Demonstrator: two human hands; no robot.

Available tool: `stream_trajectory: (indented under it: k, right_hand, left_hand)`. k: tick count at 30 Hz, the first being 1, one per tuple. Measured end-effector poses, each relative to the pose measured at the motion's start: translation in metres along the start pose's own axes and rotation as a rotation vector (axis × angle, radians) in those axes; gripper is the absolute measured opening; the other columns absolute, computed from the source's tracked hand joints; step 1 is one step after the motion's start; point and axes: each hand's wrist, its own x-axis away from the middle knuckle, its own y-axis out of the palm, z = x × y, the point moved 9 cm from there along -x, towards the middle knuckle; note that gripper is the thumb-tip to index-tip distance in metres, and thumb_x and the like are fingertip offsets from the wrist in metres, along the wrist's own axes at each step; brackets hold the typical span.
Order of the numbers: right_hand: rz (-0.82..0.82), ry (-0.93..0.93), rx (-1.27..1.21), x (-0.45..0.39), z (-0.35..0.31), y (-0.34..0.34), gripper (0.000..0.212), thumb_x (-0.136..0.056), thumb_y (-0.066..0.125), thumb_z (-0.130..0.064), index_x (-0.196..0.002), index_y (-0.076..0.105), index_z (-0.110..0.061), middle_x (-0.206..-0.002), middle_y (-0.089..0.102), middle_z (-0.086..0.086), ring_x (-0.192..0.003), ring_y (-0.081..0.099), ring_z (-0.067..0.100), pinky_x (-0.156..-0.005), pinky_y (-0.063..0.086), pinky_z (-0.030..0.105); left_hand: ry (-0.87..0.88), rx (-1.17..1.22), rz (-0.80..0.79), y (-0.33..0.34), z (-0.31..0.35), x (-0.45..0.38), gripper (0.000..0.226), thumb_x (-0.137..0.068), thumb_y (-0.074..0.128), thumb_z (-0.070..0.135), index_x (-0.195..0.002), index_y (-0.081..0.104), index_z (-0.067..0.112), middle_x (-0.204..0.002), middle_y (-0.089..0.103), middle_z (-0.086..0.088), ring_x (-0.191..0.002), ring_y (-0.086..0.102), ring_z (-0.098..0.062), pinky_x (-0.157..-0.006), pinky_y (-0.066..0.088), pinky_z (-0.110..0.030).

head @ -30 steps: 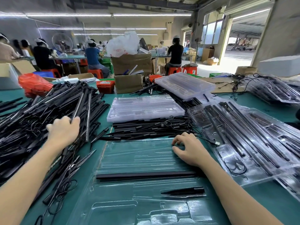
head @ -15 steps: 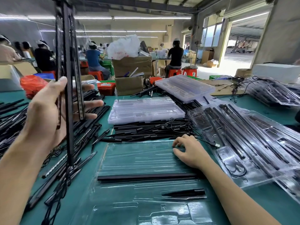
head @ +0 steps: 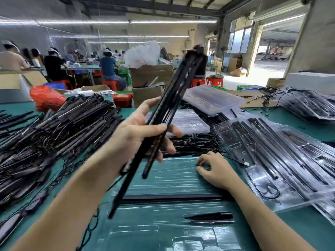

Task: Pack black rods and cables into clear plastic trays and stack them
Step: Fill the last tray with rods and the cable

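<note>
A large heap of loose black rods and cables (head: 54, 134) covers the surface's (head: 282, 230) left side. At the near edge lies an open clear plastic tray (head: 170, 180), with one long black rod (head: 172, 197) across its middle and a short black tapered piece (head: 208, 216) nearer. Filled clear plastic trays (head: 282, 156) overlap along the right edge. Behind the near tray sit stacked empty clear trays (head: 188, 122).

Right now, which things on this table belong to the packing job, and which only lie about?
Job: left hand gripping black rods; right hand on clear tray; rod pile; filled trays.
Lying about: red bag; cardboard boxes.
</note>
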Motion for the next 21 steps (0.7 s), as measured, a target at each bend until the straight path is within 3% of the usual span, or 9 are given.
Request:
stream_trajectory:
  k: [3,6,9,11,13,17,21]
  right_hand:
    - [0.001,-0.001,-0.012,-0.001,0.002,0.001,0.007,-0.09,0.061,-0.043,-0.093,0.064,-0.036,-0.094,0.053,-0.018,-0.1,0.047,0.008,-0.09,0.046,0.033]
    - [0.043,0.033,-0.14,-0.002,0.002,-0.006,0.014,-0.092,0.064,-0.04,-0.086,0.068,-0.028,-0.084,0.063,-0.01,-0.084,0.058,0.009,-0.077,0.051,0.034]
    - [0.176,0.033,-0.495,-0.002,-0.011,-0.03,0.028,-0.095,0.064,-0.035,-0.078,0.072,-0.014,-0.069,0.069,0.005,-0.06,0.057,0.011,-0.06,0.047,0.033]
    - [0.184,-0.015,-0.787,-0.002,-0.034,-0.045,0.037,-0.096,0.058,-0.044,-0.084,0.075,-0.014,-0.076,0.073,0.008,-0.063,0.061,0.013,-0.055,0.045,0.025]
    - [0.084,-0.022,-0.988,-0.006,-0.065,-0.047,0.043,-0.093,0.052,-0.055,-0.091,0.077,-0.019,-0.087,0.075,0.007,-0.069,0.064,0.015,-0.052,0.043,0.02]
    - [0.082,-0.062,-1.012,-0.013,-0.103,-0.047,0.03,-0.089,0.062,-0.048,-0.085,0.07,-0.02,-0.076,0.07,0.006,-0.062,0.059,0.015,-0.05,0.04,0.022]
    - [0.082,0.021,-1.132,-0.015,-0.101,-0.036,0.025,-0.091,0.061,-0.038,-0.079,0.063,-0.016,-0.067,0.062,0.01,-0.045,0.047,0.013,-0.04,0.03,0.021]
  left_hand:
    - [0.074,-0.153,0.182,-0.01,-0.02,-0.014,0.051,-0.099,0.052,0.002,-0.138,0.033,0.03,-0.094,0.075,-0.012,-0.072,0.071,-0.025,-0.051,0.054,-0.03]
    - [0.027,-0.267,0.214,-0.016,-0.04,-0.024,0.044,-0.104,0.046,0.01,-0.137,0.027,0.032,-0.098,0.077,-0.006,-0.076,0.07,-0.019,-0.066,0.054,-0.022]
    - [-0.021,-0.358,0.192,-0.016,-0.062,-0.029,0.044,-0.104,0.048,0.013,-0.136,0.027,0.035,-0.097,0.077,-0.003,-0.068,0.066,-0.013,-0.066,0.051,-0.021]
    - [-0.032,-0.407,0.183,-0.016,-0.073,-0.031,0.044,-0.102,0.053,0.015,-0.129,0.029,0.039,-0.099,0.076,-0.007,-0.073,0.065,-0.011,-0.072,0.05,-0.026]
    - [-0.037,-0.53,0.176,-0.016,-0.082,-0.03,0.045,-0.098,0.058,0.017,-0.122,0.025,0.036,-0.096,0.074,-0.007,-0.084,0.067,-0.011,-0.082,0.048,-0.028]
    - [-0.048,-0.588,0.133,-0.012,-0.093,-0.029,0.046,-0.1,0.055,0.01,-0.113,0.02,0.036,-0.079,0.07,-0.006,-0.061,0.057,-0.011,-0.062,0.051,-0.029]
    - [-0.187,-0.618,0.067,-0.025,-0.092,-0.019,0.044,-0.097,0.065,0.028,-0.115,0.027,0.037,-0.087,0.074,-0.005,-0.071,0.063,-0.014,-0.074,0.053,-0.036]
